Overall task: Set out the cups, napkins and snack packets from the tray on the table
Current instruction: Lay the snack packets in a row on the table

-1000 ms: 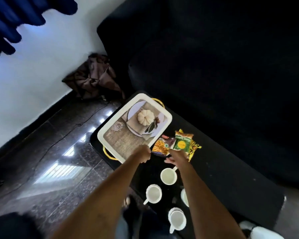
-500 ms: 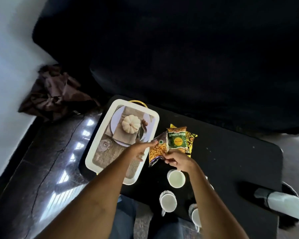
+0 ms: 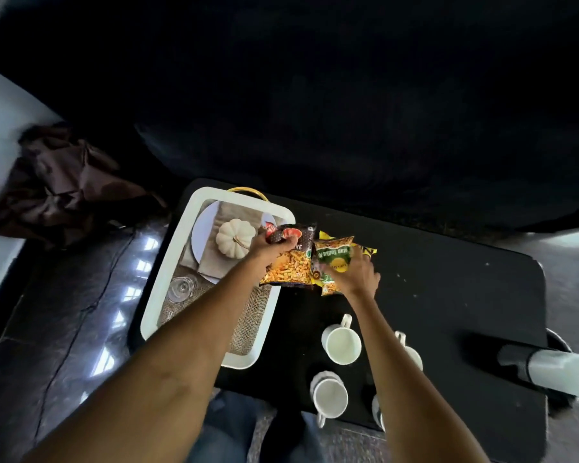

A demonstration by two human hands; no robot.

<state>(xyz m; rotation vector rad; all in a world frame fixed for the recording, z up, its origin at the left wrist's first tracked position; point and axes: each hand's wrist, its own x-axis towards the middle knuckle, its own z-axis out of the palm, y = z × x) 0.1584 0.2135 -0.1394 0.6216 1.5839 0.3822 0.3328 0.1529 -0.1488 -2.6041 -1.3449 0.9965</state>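
A white tray (image 3: 168, 282) with gold handles sits at the left end of the black table (image 3: 448, 295). My left hand (image 3: 270, 246) grips the top of a dark snack packet (image 3: 290, 262) with orange snacks on it, at the tray's right edge. Beside it lie a green packet (image 3: 333, 259) and a yellow packet (image 3: 365, 250) on the table. My right hand (image 3: 358, 277) rests on the green packet, fingers spread. Several white cups stand near me, among them one cup (image 3: 341, 344) and another cup (image 3: 330, 396). On the tray lie a plate (image 3: 199, 228), a beige napkin (image 3: 214, 265) and a white pumpkin (image 3: 234, 237).
A clear glass (image 3: 181, 287) stands on burlap (image 3: 248, 322) in the tray. A dark sofa (image 3: 315, 95) borders the table's far side. Brown cloth (image 3: 57, 182) lies on the glossy floor at the left. A black-and-white cylinder (image 3: 549, 369) sits at the table's right end.
My left hand has taken hold of the dark packet and moved it toward the tray's right edge. My right hand has shifted onto the green packet. The view has tilted further over the table.
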